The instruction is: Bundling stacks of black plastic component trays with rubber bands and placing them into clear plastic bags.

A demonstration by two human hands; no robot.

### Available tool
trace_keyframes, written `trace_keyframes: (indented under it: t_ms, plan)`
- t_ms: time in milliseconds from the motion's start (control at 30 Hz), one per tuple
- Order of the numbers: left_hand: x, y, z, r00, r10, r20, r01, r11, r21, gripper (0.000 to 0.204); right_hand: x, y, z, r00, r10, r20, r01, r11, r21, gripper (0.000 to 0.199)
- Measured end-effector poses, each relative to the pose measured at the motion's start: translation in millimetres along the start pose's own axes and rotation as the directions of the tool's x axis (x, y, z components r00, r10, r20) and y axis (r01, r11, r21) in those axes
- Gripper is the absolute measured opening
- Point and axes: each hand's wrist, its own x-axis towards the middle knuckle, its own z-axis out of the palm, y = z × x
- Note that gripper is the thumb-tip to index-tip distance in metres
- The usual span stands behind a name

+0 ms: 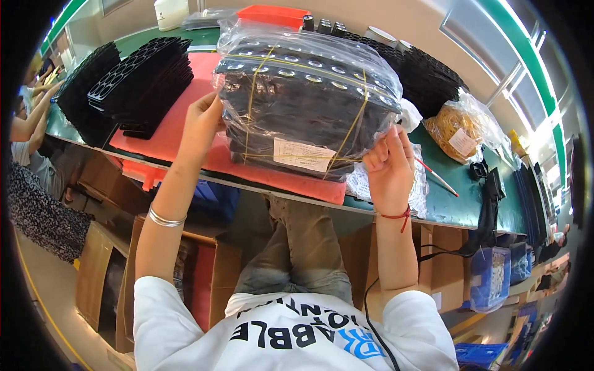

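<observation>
A bundle of black trays [272,105] in clear plastic film stands in front of me, with rows of round shiny pieces along its top. Yellow rubber bands [252,102] cross it both ways, and a white printed label [303,154] shows low on its front. My left hand [205,114] is closed on the bundle's left edge, thumb against the film. At the lower right corner my right hand [391,162] is closed in a pinch, and a lower band runs toward its fingertips. Whether it grips band or film is hard to see. The bundle's back is hidden.
A pink foam mat [167,133] lies under the bundle on the green table [448,204]. Black tray stacks [142,80] stand left, more behind right. A bag of rubber bands [458,130] and a red pen [436,176] lie right. Behind is a red bin [272,15]. People work far left.
</observation>
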Motion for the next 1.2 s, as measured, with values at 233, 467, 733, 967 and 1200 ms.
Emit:
trace_keyframes:
  t_ms: [233,467,733,967,1200]
  plan:
    - [6,82,-16,0.89,0.457,0.001,-0.448,0.872,0.194,0.036,-1,-1,2,1.0,-0.002,-0.003,0.002,1.0,-0.025,0.015]
    - [-12,134,121,0.323,0.438,0.839,-0.942,0.066,0.329,0.068,-1,0,-2,1.0,-0.011,0.02,0.011,1.0,-0.002,0.015]
    - [28,121,157,0.308,0.061,0.949,-0.856,0.454,0.249,0.042,-8,0,-9,0.997,-0.051,0.064,0.054,0.997,-0.052,0.011]
    - [23,136,129,0.34,0.14,0.93,-0.839,0.491,0.233,0.041,-14,-1,-4,0.989,-0.02,0.144,0.066,0.944,-0.323,0.021]
    - [26,153,104,0.368,0.198,0.909,-0.823,0.525,0.219,0.044,-9,5,-2,0.98,-0.048,0.193,0.133,0.882,-0.453,0.014]
